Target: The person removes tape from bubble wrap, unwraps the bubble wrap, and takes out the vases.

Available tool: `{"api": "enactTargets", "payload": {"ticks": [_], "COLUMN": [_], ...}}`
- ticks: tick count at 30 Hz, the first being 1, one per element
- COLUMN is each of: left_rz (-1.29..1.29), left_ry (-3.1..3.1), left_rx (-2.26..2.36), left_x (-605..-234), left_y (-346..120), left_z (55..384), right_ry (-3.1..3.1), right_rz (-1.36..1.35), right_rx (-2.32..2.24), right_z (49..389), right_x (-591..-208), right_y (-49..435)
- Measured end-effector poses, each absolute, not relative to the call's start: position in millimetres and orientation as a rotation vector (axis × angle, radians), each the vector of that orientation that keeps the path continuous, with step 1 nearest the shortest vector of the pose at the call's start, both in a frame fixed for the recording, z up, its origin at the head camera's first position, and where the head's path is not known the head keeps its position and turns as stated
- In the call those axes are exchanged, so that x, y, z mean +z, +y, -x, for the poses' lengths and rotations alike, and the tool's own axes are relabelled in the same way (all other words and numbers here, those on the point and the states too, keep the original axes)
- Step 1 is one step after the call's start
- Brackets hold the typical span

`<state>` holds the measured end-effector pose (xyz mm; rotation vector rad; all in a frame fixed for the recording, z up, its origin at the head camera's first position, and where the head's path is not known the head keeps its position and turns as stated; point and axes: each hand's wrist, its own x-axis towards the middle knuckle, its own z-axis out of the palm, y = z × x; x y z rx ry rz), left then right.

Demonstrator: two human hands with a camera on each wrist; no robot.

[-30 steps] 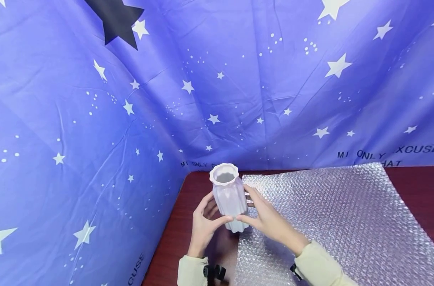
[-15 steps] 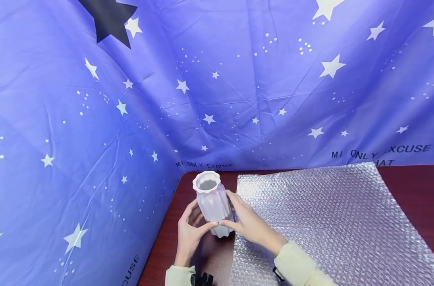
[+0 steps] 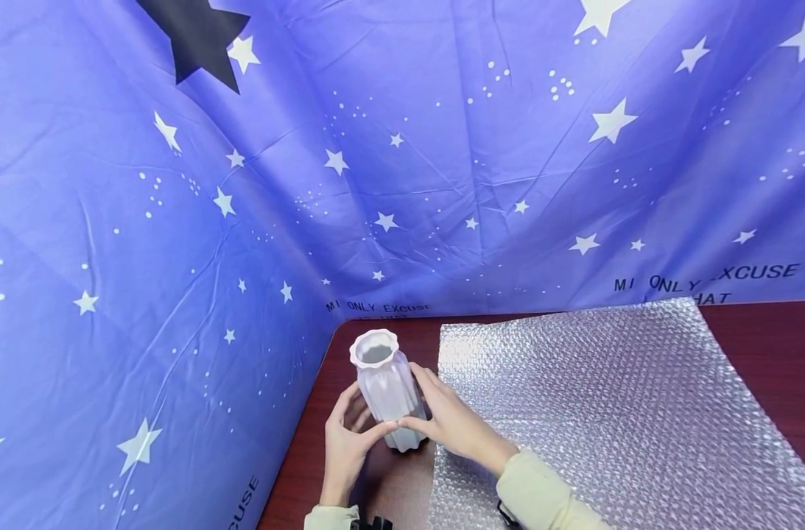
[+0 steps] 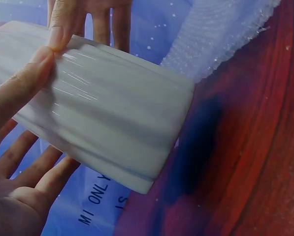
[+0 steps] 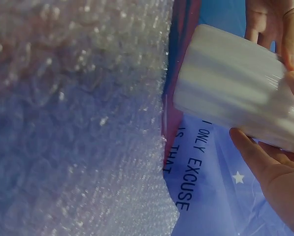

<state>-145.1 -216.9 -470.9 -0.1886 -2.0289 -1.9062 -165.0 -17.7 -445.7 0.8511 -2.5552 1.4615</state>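
Both hands grip a pale lilac-white vase (image 3: 389, 394) with vertical ribs and a scalloped rim, held slightly tilted over the left part of the table. From the left side, the left hand (image 3: 349, 438) wraps it, thumb across the front. The right hand (image 3: 451, 416) holds the opposite side, its thumb tip meeting the other thumb. In the left wrist view the smooth lower body of the vase (image 4: 117, 108) shows, its base pointing toward the table. The right wrist view shows the same vase (image 5: 230, 78) between the fingers of both hands.
A large sheet of bubble wrap (image 3: 601, 405) lies on the dark red wooden table (image 3: 767, 346), just right of the vase. Blue star-printed cloth (image 3: 442, 147) hangs behind and along the left side of the table.
The vase has moved left and down in the head view, off the edge of the bubble wrap, with both hands still around it. The head view has also shifted slightly.
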Motion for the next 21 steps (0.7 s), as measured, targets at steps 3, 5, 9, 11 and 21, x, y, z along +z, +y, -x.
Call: {"api": "enactTargets", "payload": {"ticks": [3,5,9,11,21], "left_rz": [0.187,0.186,0.172,0.169,0.180], "left_ry": [-2.025,-2.022,-2.022,-2.018,-1.991], "left_rx": [-1.914,-1.921,-1.923,-1.932,-1.959], "left_x": [-473,-475,-479,-480,-486], "left_y": [-217,-217,-218,-219,-222], "left_z": [145,145,146,146,150], "right_ry": [-2.560,-2.560,-2.550,-2.539,-2.524], "right_rz": [-0.845,-0.848,-0.864,-0.869,-0.882], "right_rx": [1.443,1.429,1.410,1.405,1.339], "right_z": [166,167,167,168,170], "right_x": [-450,-452,-458,-459,-458], "right_y": [-19,-21,-22,-23,-29]}}
